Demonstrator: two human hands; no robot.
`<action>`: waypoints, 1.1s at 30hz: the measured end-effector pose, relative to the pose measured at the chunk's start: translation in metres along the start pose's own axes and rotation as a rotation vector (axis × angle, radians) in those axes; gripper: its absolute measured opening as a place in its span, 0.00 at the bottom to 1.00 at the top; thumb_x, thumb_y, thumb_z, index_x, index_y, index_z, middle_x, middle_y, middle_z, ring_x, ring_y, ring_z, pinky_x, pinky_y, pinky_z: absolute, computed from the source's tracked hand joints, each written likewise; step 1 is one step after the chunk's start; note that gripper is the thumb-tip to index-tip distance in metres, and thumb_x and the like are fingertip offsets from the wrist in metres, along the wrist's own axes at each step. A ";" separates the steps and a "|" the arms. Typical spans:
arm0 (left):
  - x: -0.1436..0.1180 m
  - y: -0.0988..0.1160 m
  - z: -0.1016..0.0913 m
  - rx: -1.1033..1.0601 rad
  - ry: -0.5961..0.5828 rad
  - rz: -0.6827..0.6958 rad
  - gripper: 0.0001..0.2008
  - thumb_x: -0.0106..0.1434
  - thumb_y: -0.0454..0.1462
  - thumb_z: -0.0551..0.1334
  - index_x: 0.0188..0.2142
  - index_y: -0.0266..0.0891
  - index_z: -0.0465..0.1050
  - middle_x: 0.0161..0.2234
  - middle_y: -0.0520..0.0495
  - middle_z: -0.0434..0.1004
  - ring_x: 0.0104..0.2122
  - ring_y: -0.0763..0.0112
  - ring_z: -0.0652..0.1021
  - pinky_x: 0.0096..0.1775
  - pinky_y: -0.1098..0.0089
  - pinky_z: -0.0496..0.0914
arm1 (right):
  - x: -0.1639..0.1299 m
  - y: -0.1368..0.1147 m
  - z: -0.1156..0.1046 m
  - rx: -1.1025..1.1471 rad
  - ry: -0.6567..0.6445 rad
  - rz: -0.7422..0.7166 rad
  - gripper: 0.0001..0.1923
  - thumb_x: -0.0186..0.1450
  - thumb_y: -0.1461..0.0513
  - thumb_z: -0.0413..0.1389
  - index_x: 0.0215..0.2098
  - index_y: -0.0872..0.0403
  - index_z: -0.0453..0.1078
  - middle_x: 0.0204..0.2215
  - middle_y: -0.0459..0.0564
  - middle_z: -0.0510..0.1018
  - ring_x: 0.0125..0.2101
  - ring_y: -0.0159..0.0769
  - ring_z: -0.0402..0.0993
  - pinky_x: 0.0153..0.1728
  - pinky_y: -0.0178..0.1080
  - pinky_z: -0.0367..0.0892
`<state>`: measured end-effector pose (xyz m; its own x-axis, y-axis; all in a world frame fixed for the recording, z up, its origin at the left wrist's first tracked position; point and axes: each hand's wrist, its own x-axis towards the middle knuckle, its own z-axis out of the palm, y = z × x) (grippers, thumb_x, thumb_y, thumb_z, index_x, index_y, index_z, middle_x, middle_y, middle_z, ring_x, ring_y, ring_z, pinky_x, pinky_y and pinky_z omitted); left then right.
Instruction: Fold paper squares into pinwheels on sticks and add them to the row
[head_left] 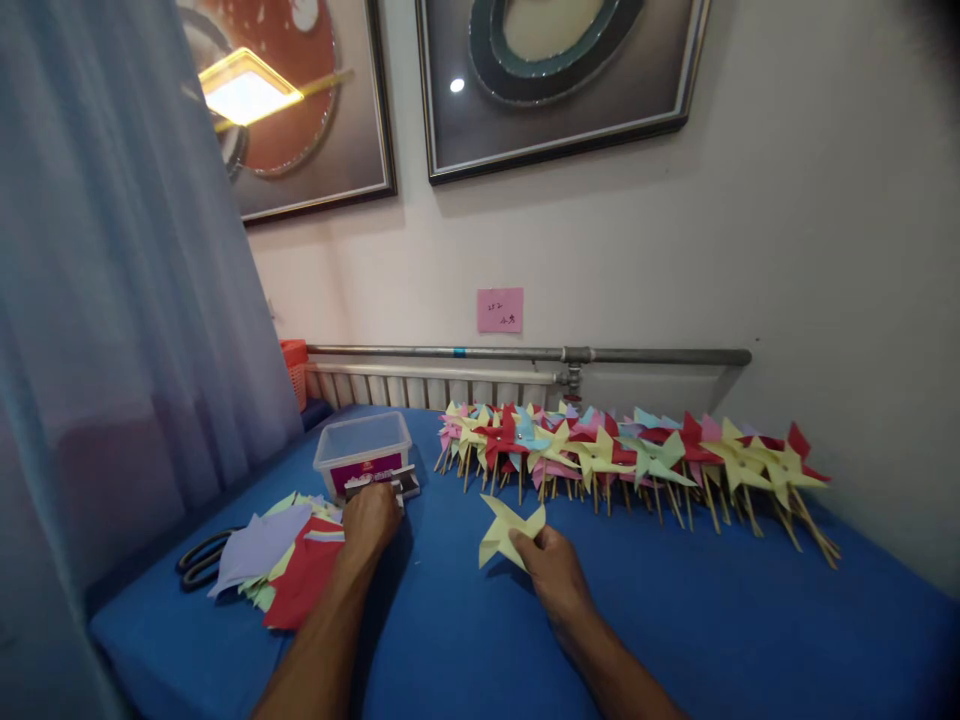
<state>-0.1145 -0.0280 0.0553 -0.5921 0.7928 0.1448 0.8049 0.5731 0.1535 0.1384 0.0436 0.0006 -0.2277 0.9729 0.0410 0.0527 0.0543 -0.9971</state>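
Between the thumb and fingers of my right hand (pixel 559 575) is a pale yellow paper pinwheel head (pixel 504 530), held just above the blue table with its points spread. My left hand (pixel 373 515) is closed and reaches to a small open box (pixel 407 482). Its fingertips are hidden, so I cannot make out what they pinch. Right behind that box stands a clear plastic tub (pixel 363 445) with a purple label. Close to my left forearm lies a pile of coloured paper, with a red sheet (pixel 306 575) and a lilac sheet (pixel 259 548) on top.
Black-handled scissors (pixel 201 560) lie partly under the paper pile. Along the back right, many pinwheels on sticks (pixel 600 455) lie in a long row. An orange basket (pixel 295 370) stands at the back left beside the curtain (pixel 135 300). A radiator (pixel 435 388) and pipe run behind the table.
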 end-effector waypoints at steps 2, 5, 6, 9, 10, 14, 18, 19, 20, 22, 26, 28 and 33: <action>0.001 -0.002 0.001 0.003 0.011 -0.008 0.18 0.70 0.38 0.52 0.44 0.37 0.82 0.45 0.32 0.83 0.46 0.50 0.82 0.43 0.62 0.71 | 0.001 0.001 0.000 0.017 -0.010 -0.006 0.17 0.55 0.51 0.61 0.34 0.55 0.79 0.29 0.52 0.86 0.31 0.46 0.80 0.31 0.39 0.70; 0.002 -0.004 0.001 -0.001 -0.003 -0.008 0.19 0.70 0.37 0.51 0.43 0.37 0.82 0.45 0.31 0.83 0.46 0.49 0.82 0.43 0.61 0.71 | 0.001 0.003 0.001 0.058 -0.030 -0.009 0.18 0.55 0.52 0.62 0.36 0.55 0.80 0.32 0.53 0.87 0.34 0.48 0.82 0.33 0.40 0.72; 0.003 -0.005 0.002 0.000 -0.008 -0.006 0.19 0.70 0.36 0.51 0.43 0.36 0.82 0.46 0.31 0.83 0.47 0.48 0.82 0.44 0.60 0.71 | 0.001 0.003 0.001 0.068 -0.033 -0.007 0.17 0.55 0.52 0.62 0.37 0.55 0.80 0.32 0.53 0.87 0.35 0.48 0.82 0.33 0.40 0.73; 0.005 -0.005 0.002 0.004 -0.030 -0.011 0.18 0.68 0.36 0.53 0.44 0.36 0.83 0.46 0.30 0.83 0.48 0.46 0.81 0.44 0.59 0.71 | 0.001 0.002 0.002 0.070 -0.032 0.001 0.18 0.55 0.52 0.62 0.37 0.55 0.80 0.31 0.53 0.86 0.34 0.49 0.82 0.33 0.41 0.73; 0.006 -0.005 0.002 0.006 -0.041 -0.015 0.18 0.68 0.36 0.53 0.44 0.36 0.83 0.47 0.30 0.83 0.48 0.45 0.81 0.45 0.58 0.71 | 0.001 0.002 0.002 0.066 -0.026 0.005 0.18 0.54 0.52 0.62 0.36 0.55 0.80 0.31 0.53 0.86 0.34 0.49 0.82 0.33 0.41 0.73; 0.010 -0.007 0.003 0.007 -0.082 -0.017 0.17 0.66 0.35 0.56 0.46 0.36 0.82 0.48 0.29 0.82 0.50 0.45 0.81 0.46 0.59 0.71 | 0.002 0.004 0.003 0.092 -0.021 0.004 0.17 0.53 0.52 0.63 0.35 0.55 0.80 0.30 0.53 0.86 0.34 0.50 0.82 0.33 0.41 0.73; 0.012 -0.009 0.005 0.027 -0.100 -0.010 0.16 0.65 0.33 0.56 0.45 0.36 0.82 0.48 0.30 0.82 0.49 0.47 0.81 0.46 0.60 0.71 | 0.006 0.011 0.005 0.101 -0.010 -0.008 0.19 0.53 0.50 0.63 0.36 0.55 0.80 0.30 0.54 0.86 0.35 0.51 0.82 0.33 0.42 0.73; 0.012 -0.009 0.005 0.038 -0.098 -0.006 0.16 0.65 0.33 0.56 0.45 0.35 0.82 0.48 0.29 0.82 0.49 0.48 0.82 0.46 0.60 0.71 | 0.007 0.012 0.005 0.092 -0.002 -0.008 0.20 0.53 0.50 0.63 0.36 0.55 0.80 0.31 0.54 0.86 0.35 0.51 0.82 0.32 0.42 0.73; 0.012 -0.009 0.005 0.047 -0.096 -0.004 0.16 0.65 0.33 0.56 0.45 0.35 0.82 0.48 0.29 0.82 0.49 0.48 0.82 0.46 0.60 0.71 | 0.007 0.012 0.005 0.082 0.004 -0.005 0.20 0.52 0.50 0.63 0.35 0.56 0.79 0.31 0.54 0.86 0.34 0.51 0.82 0.32 0.42 0.72; 0.012 -0.008 0.005 0.063 -0.094 -0.005 0.16 0.66 0.32 0.55 0.45 0.34 0.82 0.48 0.28 0.82 0.48 0.49 0.82 0.46 0.61 0.71 | 0.006 0.011 0.005 0.068 0.000 -0.005 0.20 0.52 0.49 0.63 0.34 0.56 0.79 0.31 0.55 0.86 0.34 0.51 0.82 0.32 0.42 0.72; 0.010 -0.008 0.004 0.052 -0.078 0.005 0.18 0.69 0.33 0.52 0.45 0.33 0.81 0.47 0.28 0.82 0.48 0.47 0.82 0.46 0.60 0.71 | 0.003 0.004 0.001 0.069 -0.033 -0.010 0.19 0.53 0.50 0.63 0.36 0.56 0.79 0.32 0.55 0.87 0.36 0.51 0.83 0.34 0.42 0.73; 0.009 -0.008 0.004 0.040 -0.030 0.022 0.19 0.71 0.35 0.50 0.48 0.32 0.79 0.48 0.29 0.82 0.48 0.47 0.81 0.45 0.59 0.71 | 0.002 0.002 0.000 0.053 -0.028 -0.007 0.19 0.53 0.51 0.62 0.37 0.56 0.79 0.33 0.55 0.87 0.37 0.51 0.83 0.34 0.42 0.73; 0.004 -0.008 0.002 0.024 0.056 0.024 0.19 0.72 0.37 0.48 0.50 0.32 0.76 0.47 0.30 0.81 0.47 0.49 0.81 0.44 0.61 0.70 | 0.002 0.001 0.002 0.044 -0.020 -0.009 0.19 0.53 0.51 0.61 0.36 0.56 0.79 0.33 0.55 0.87 0.35 0.50 0.82 0.34 0.42 0.72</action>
<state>-0.1237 -0.0289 0.0528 -0.5736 0.7937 0.2023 0.8190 0.5599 0.1256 0.1366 0.0451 -0.0004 -0.2478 0.9676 0.0491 0.0074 0.0526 -0.9986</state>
